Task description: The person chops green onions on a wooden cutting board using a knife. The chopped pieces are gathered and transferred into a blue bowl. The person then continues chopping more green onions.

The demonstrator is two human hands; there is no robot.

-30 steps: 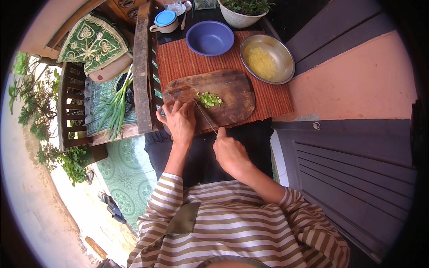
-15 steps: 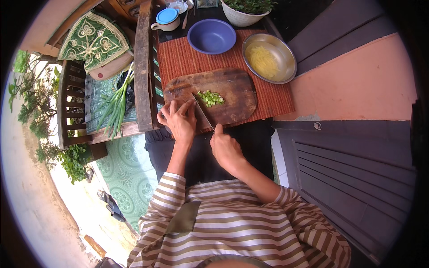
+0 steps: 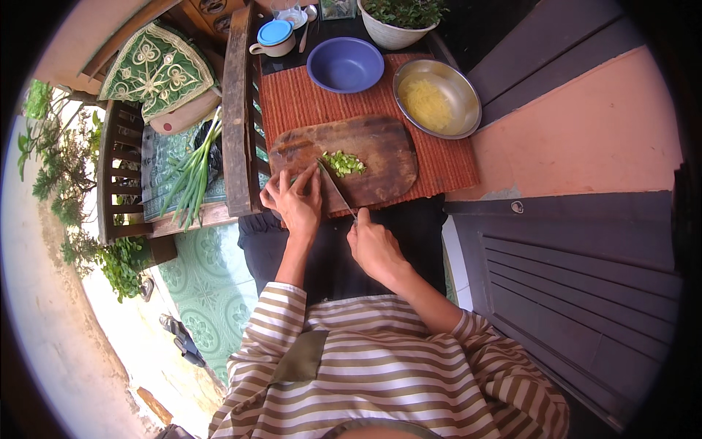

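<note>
My right hand (image 3: 376, 245) is closed round the handle of a kitchen knife (image 3: 338, 192). Its blade slants up and left over the near part of a worn wooden cutting board (image 3: 380, 146), its edge beside my left fingertips. My left hand (image 3: 295, 205) presses down at the board's near left, fingers bent and pinched on a green vegetable (image 3: 295, 178) that is mostly hidden beneath them. Just right of the blade lies a small heap of chopped light-green pieces (image 3: 344, 163).
An orange woven mat (image 3: 292, 95) lies under the board. Behind stand a blue bowl (image 3: 345, 66), a steel bowl (image 3: 468, 102) with pale yellow shreds in liquid, a lidded cup (image 3: 275, 38) and a potted plant (image 3: 398, 25). Scallions (image 3: 191, 179) rest on the wooden bench at left.
The knife and my right hand have shifted slightly toward me and right. My left hand stays nearly in place, still pinching. The whole view has moved a little.
</note>
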